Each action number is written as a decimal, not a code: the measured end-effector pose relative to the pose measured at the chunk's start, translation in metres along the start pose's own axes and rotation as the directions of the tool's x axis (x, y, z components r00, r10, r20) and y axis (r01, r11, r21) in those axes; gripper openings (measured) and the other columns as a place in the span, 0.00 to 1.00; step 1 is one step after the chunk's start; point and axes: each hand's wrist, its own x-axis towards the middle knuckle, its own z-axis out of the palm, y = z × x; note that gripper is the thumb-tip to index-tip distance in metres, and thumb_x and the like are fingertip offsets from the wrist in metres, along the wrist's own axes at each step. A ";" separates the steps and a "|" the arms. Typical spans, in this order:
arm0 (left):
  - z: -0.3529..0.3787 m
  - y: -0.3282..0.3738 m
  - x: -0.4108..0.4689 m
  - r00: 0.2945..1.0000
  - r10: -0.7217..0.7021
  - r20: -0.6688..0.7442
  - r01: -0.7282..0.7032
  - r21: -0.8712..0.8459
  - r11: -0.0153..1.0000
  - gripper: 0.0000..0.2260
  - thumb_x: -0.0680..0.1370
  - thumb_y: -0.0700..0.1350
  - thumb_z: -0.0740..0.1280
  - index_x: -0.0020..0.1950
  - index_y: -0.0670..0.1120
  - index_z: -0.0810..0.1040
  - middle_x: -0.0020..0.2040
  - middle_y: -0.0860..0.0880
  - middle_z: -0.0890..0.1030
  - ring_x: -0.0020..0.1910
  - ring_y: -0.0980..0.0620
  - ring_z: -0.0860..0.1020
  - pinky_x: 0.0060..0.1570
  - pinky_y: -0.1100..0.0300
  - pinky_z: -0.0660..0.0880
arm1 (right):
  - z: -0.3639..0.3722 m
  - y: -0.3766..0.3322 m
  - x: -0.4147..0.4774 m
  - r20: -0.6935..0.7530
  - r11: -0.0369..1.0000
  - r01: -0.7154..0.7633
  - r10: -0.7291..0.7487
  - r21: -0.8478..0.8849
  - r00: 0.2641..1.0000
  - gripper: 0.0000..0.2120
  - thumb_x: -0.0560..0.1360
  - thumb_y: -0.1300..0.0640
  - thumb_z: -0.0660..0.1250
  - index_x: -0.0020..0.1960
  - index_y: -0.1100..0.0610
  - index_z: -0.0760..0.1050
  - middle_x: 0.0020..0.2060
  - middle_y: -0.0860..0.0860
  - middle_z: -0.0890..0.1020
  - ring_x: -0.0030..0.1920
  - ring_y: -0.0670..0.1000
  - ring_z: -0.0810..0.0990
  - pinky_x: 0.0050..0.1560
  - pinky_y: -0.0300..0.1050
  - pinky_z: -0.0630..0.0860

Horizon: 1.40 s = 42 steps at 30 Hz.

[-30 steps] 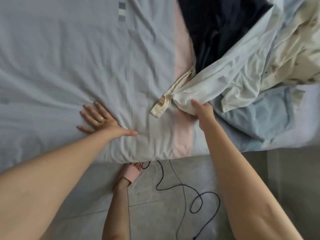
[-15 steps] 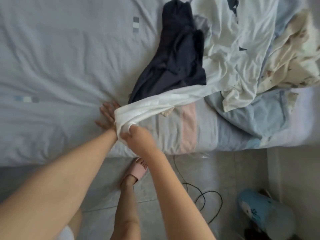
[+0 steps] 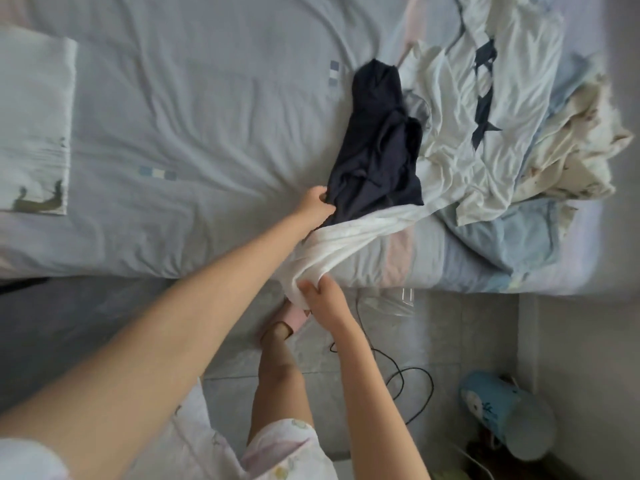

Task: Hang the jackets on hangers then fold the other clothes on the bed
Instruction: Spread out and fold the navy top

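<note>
Clothes wait in a rumpled heap (image 3: 502, 116) at two o'clock on the bed (image 3: 207, 116), whose pale blue-grey cover fills the upper half of the scene from nine o'clock round to three. A person stands at the near edge of the mattress and leans in with both bare arms. The heap is mostly white and cream fabric, one piece printed with dark star shapes, over a light blue layer that spills toward the bed's three o'clock corner. A white pillow (image 3: 34, 116) with a small green print lies at nine o'clock, well apart from the clothes.

A white garment (image 3: 346, 244) stretches from under the heap down to the bed's edge at the middle of the scene, pulled into a taut, twisted band. Just above it, at one o'clock, a dark navy garment (image 3: 377, 157) lies crumpled, its lower edge resting on the white one.

The left hand (image 3: 315, 206) reaches in from seven o'clock, its fingers curled round the near corner of the navy garment, with the forearm lying along the white band. The right hand (image 3: 322, 296), just below the centre, grips the bunched end of the white garment where it hangs off the mattress, fingers and thumb closed tight on the cloth.

On the grey tiled floor, a blue bin (image 3: 498, 407) lies tipped at four o'clock. A black cable (image 3: 412, 386) loops at five o'clock. A pink slipper (image 3: 294, 317) shows at six o'clock on the person's foot, beside the bed.
</note>
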 end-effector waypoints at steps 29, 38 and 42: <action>-0.129 0.190 -0.282 0.818 0.558 -0.142 -0.573 -0.106 0.813 0.14 0.79 0.32 0.56 0.46 0.48 0.77 0.37 0.58 0.81 0.40 0.61 0.77 0.44 0.67 0.72 | -0.121 -0.173 -0.129 0.119 0.695 0.143 -0.314 0.704 0.942 0.31 0.76 0.41 0.63 0.73 0.45 0.53 0.69 0.58 0.69 0.60 0.49 0.76 0.58 0.49 0.76; -0.248 0.224 -0.338 0.750 0.659 0.059 -0.658 0.174 0.733 0.12 0.78 0.32 0.59 0.47 0.44 0.80 0.40 0.53 0.83 0.43 0.59 0.79 0.46 0.67 0.75 | -0.056 -0.272 -0.172 -0.312 0.700 0.710 -0.659 0.078 0.684 0.23 0.70 0.52 0.73 0.62 0.47 0.68 0.60 0.47 0.72 0.61 0.45 0.72 0.60 0.42 0.71; -0.289 0.237 -0.347 0.737 0.675 -0.038 -0.653 0.219 0.725 0.12 0.78 0.34 0.61 0.46 0.49 0.80 0.40 0.56 0.83 0.44 0.60 0.80 0.47 0.68 0.74 | -0.025 -0.319 -0.196 -0.278 0.615 0.788 -0.751 0.034 0.598 0.11 0.76 0.66 0.63 0.45 0.50 0.71 0.38 0.42 0.76 0.40 0.38 0.74 0.44 0.36 0.69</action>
